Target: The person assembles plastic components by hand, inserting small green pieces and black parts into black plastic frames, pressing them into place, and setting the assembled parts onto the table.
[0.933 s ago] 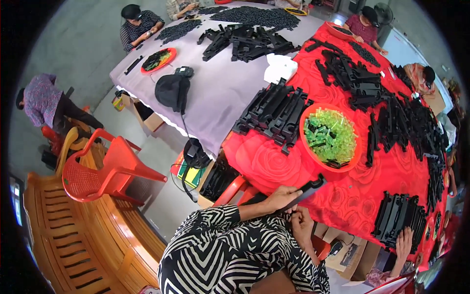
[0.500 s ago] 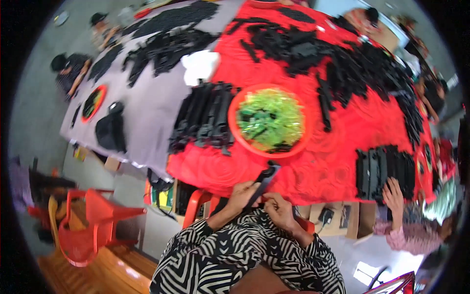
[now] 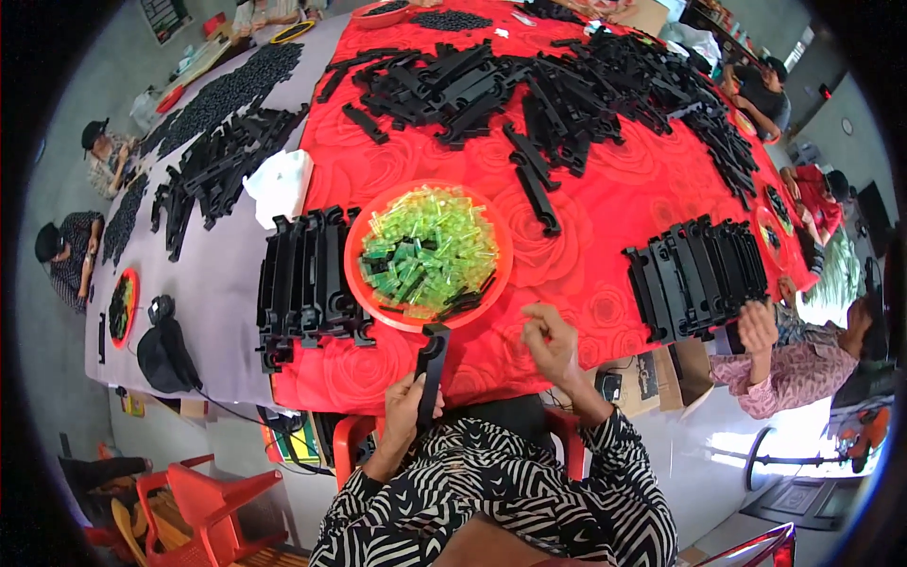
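So, held part (image 3: 431, 373) nr red floral tblcloth (image 3: 586, 265); grey wall (image 3: 99, 80) L.

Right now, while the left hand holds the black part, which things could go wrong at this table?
The long black part in the left hand appears close to the orange-red bowl, so it might knock the rim and spill some heaped green pieces. The row of black parts beside the bowl reaches near the front edge of the table; a bump could perhaps push some off.
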Demonstrator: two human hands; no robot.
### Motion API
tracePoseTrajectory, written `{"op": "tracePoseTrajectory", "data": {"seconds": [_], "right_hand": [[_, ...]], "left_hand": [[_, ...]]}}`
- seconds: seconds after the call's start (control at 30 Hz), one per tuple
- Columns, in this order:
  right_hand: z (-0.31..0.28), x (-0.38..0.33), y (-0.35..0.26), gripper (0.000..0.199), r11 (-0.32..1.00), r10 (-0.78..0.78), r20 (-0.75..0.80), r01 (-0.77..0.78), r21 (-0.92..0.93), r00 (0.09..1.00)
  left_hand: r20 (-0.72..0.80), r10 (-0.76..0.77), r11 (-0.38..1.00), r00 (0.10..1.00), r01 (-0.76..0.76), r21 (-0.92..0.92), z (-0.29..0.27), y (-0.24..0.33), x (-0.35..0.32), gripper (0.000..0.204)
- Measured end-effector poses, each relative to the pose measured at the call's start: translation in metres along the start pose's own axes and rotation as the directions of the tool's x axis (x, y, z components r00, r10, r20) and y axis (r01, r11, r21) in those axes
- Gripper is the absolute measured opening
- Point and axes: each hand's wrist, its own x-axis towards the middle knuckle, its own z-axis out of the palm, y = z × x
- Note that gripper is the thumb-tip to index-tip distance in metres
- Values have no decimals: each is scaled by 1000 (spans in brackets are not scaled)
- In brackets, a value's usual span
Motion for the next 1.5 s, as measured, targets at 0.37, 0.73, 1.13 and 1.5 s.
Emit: {"op": "tracePoseTrajectory", "data": {"seconds": [0.37, 0.73, 1.13, 1.5], "right_hand": [[-60, 75, 62, 15, 984, 171, -310, -146, 101, 935], [-75, 152, 102, 18, 934, -113, -562, -104, -341, 819], [-52, 145, 133, 15, 868, -164, -448, -88, -489, 879], [-53, 134, 137, 15, 915, -151, -407, -29, -403, 901]], "left_hand": [[95, 27, 998, 995, -32, 48, -5, -5, 4, 27], [77, 80, 995, 994, -84, 58, -1, -8, 4, 26], [38, -69, 980, 997, 61, 187, 5, 21, -3, 29], [-101, 357, 894, 929, -308, 325, -12, 112, -7, 25]]}}
